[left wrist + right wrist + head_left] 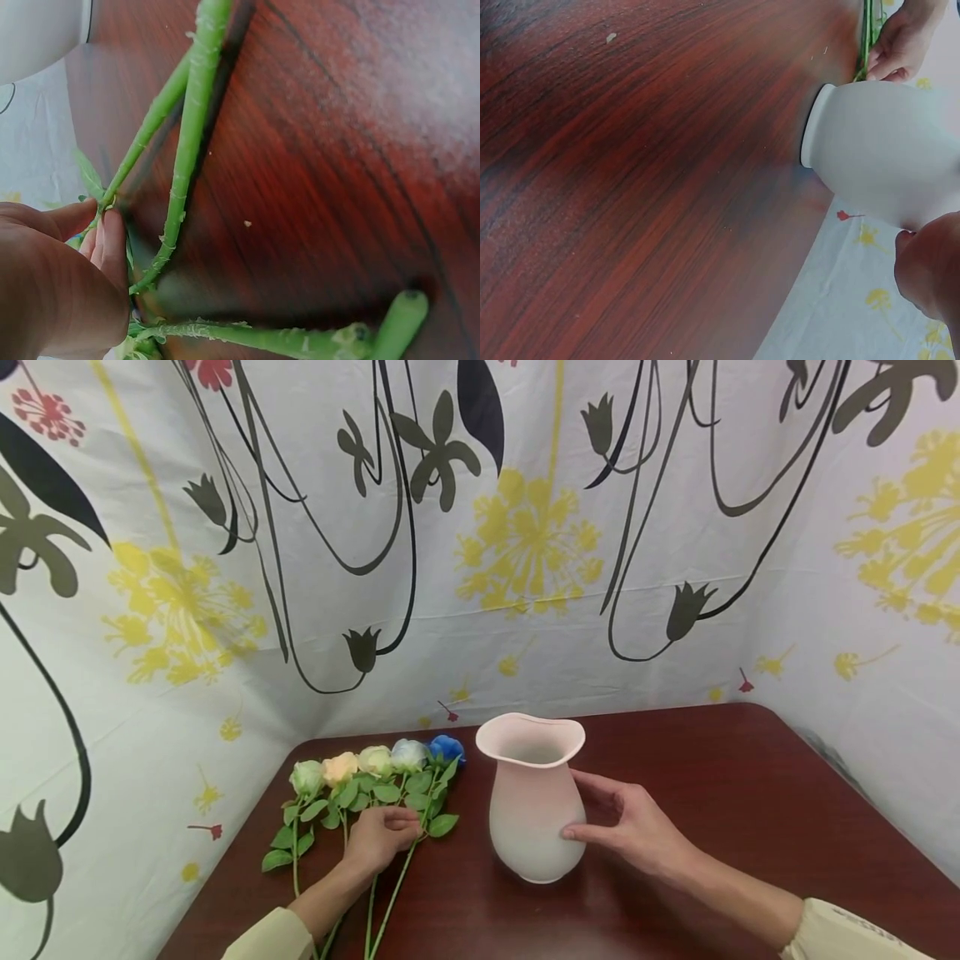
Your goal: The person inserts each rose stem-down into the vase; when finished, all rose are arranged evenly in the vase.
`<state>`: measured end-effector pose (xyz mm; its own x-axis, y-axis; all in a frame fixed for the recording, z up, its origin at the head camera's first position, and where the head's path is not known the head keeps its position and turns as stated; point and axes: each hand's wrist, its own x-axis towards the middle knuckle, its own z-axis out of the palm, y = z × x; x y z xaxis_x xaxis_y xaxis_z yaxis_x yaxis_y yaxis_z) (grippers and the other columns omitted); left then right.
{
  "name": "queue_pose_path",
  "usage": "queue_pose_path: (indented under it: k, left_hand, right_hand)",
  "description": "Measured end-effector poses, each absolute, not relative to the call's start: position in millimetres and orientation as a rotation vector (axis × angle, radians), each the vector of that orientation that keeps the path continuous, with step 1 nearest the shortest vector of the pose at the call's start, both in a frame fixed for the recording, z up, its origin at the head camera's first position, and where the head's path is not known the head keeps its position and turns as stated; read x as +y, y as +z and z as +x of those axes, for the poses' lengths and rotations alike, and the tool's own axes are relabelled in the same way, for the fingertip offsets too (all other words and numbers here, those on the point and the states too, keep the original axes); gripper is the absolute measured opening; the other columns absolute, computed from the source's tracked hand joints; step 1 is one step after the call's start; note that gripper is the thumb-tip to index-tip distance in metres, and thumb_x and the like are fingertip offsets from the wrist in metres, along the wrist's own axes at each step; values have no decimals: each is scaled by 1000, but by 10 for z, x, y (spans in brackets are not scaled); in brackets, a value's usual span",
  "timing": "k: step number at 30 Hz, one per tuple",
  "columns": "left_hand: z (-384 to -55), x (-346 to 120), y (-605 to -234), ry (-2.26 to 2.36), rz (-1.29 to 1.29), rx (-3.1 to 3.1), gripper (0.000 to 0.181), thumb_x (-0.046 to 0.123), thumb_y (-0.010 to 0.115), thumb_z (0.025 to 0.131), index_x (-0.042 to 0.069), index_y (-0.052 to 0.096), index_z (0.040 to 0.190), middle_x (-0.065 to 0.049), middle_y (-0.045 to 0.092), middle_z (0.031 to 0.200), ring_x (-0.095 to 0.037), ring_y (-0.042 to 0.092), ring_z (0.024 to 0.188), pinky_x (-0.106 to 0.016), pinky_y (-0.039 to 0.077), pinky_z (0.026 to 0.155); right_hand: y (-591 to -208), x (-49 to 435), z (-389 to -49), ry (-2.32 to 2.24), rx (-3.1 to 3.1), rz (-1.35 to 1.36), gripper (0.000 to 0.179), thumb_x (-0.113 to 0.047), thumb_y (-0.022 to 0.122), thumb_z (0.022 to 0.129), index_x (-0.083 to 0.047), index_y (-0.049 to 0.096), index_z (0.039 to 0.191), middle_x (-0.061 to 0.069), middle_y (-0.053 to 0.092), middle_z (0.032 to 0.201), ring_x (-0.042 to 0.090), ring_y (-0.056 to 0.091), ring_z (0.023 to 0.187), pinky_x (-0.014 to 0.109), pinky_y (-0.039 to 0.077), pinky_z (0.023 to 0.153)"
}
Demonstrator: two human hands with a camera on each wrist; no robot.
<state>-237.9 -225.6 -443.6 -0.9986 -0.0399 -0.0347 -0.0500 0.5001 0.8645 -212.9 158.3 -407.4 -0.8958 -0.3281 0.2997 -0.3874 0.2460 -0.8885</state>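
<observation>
My left hand (386,837) pinches the stem of the blue rose (447,748) between thumb and fingertips, just below its leaves. Close up in the left wrist view, the pinched green stem (146,133) runs past a thicker stem (193,112). A pale vase (536,814) with a wavy, flared rim stands upright on the table, pinkish above and grey-white below. On its right side my right hand (637,831) holds it, thumb at the front and fingers partly hidden behind.
Left of the blue rose lie a pale blue rose (408,755), a cream-green rose (377,761), a peach rose (341,769) and a light green rose (307,777), stems toward me. The dark red-brown table (697,777) borders a flower-printed cloth (480,635).
</observation>
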Motion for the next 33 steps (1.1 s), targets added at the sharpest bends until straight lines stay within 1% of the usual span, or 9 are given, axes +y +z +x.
queue_pose_path:
  k: [4, 8, 14, 17, 21, 28, 33]
  left_hand:
    - [-2408, -2251, -4456, 1569, -101, 2708, 19, 7, 79, 96, -3, 78, 112, -8, 78, 95, -27, 76, 88, -41, 64, 77]
    - [-2425, -2244, -4457, 1602, -117, 2679, 18, 5, 78, 95, -4, 78, 111, -9, 78, 94, -27, 76, 87, -39, 64, 77]
    - [-2417, -2235, -4411, 1745, -70, 2529, 26, 1, 75, 97, -11, 73, 119, -19, 77, 104, -32, 76, 97, -42, 64, 83]
    - [-2407, -2231, -4371, 1800, -54, 2463, 29, 2, 74, 98, -12, 71, 123, -22, 76, 110, -31, 75, 100, -41, 64, 85]
    - [-2397, -2227, -4276, 1876, -61, 2417, 32, 3, 74, 99, -12, 69, 127, -24, 75, 115, -30, 75, 103, -40, 63, 86]
    - [-2391, -2227, -4046, 2016, -80, 2405, 31, 4, 75, 99, -10, 71, 126, -23, 76, 116, -27, 76, 100, -36, 63, 84]
    - [-2386, -2231, -3856, 2071, -92, 2408, 32, 6, 74, 100, -7, 70, 129, -22, 73, 124, -22, 74, 103, -30, 61, 85]
  right_hand:
    - [-4081, 1576, -2126, 1789, -2420, 705, 76, -22, 93, 85, -3, 59, 150, 13, 64, 146, 25, 68, 125, 40, 56, 102]
    - [-4085, 1575, -2124, 1786, -2413, 718, 75, -21, 93, 85, -3, 59, 150, 13, 64, 145, 25, 70, 122, 41, 58, 101]
    - [-4083, 1572, -2122, 1793, -2408, 730, 74, -21, 93, 85, -3, 59, 149, 14, 64, 146, 26, 70, 122, 42, 58, 100]
    - [-4081, 1573, -2120, 1793, -2411, 728, 75, -21, 93, 85, -3, 59, 150, 14, 64, 146, 27, 70, 123, 43, 58, 100]
    - [-4081, 1576, -2119, 1786, -2421, 720, 76, -22, 93, 85, -2, 59, 150, 15, 63, 147, 29, 69, 124, 45, 57, 101]
    - [-4094, 1582, -2127, 1804, -2427, 704, 76, -21, 93, 85, -1, 58, 150, 17, 62, 147, 30, 69, 125, 47, 57, 101]
    - [-4098, 1591, -2130, 1804, -2436, 694, 77, -22, 93, 86, -2, 57, 151, 17, 62, 147, 30, 69, 125, 49, 57, 101]
